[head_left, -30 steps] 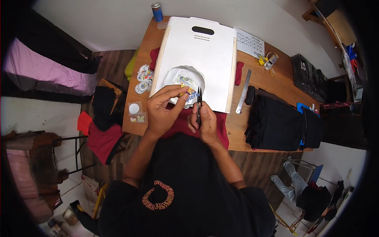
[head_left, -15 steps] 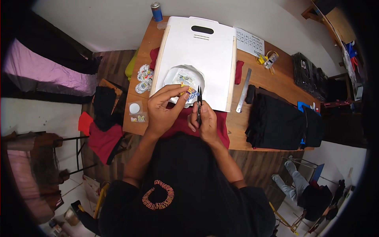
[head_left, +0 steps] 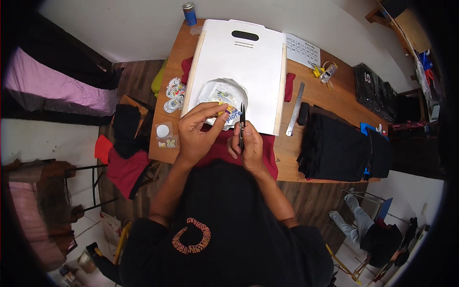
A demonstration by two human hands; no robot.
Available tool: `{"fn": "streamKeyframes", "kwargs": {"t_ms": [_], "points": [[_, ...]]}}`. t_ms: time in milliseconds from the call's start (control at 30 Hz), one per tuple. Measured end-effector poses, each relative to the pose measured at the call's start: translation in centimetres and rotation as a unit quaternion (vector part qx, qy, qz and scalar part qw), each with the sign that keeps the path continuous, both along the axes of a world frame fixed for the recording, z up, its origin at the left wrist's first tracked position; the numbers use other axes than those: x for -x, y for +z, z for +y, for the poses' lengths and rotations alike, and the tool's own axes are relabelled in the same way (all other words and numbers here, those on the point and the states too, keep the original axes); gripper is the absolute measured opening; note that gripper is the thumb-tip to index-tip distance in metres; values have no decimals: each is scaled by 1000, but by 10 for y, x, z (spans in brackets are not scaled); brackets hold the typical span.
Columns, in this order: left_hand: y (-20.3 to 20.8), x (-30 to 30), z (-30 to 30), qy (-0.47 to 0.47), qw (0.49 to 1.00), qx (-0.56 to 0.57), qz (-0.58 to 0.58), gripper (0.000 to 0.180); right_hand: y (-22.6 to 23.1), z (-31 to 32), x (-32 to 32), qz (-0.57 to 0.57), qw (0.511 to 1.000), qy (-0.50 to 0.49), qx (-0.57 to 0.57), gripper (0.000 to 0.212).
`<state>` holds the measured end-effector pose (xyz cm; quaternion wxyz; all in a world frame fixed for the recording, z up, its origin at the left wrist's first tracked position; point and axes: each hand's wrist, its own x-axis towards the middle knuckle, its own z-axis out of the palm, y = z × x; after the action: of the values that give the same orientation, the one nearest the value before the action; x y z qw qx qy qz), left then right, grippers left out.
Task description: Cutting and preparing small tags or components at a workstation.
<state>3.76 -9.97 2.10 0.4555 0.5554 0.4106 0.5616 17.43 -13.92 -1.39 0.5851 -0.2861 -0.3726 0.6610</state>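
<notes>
Between the thumb and fingertips of my left hand (head_left: 200,126) is a small printed cutout (head_left: 233,115) with yellow and blue colouring. My right hand (head_left: 248,146) grips small black scissors (head_left: 242,117), blades pointing away from me. The blades stand upright against the cutout's right edge. Both hands are over the near end of a white board (head_left: 253,62) with a slotted handle hole. Under the cutout, a round opening in the board shows a crinkled pale lining (head_left: 205,93) and more printed pieces (head_left: 222,93). My left fingers hide part of the cutout.
Left of the board lie several round printed cutouts (head_left: 174,95) and small clear packets (head_left: 165,136). Dark red cloth (head_left: 263,150) shows beneath the board. To the right are a steel ruler (head_left: 295,110), folded black garments (head_left: 334,146) and a printed sheet (head_left: 303,50). A can (head_left: 190,14) stands at the far left.
The scissor blades have drawn closer together and moved slightly along the cutout's right edge. My left hand has barely moved.
</notes>
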Motion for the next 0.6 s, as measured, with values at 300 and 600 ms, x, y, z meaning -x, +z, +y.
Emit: {"fn": "streamKeyframes", "kwargs": {"t_ms": [300,600], "points": [[-1,0,0,0,1000,-7,-1,23,-2,0,0,-5,1000,3,5,29],[-1,0,0,-2,1000,-6,-6,23,-2,0,0,-9,1000,0,-1,30]]}}
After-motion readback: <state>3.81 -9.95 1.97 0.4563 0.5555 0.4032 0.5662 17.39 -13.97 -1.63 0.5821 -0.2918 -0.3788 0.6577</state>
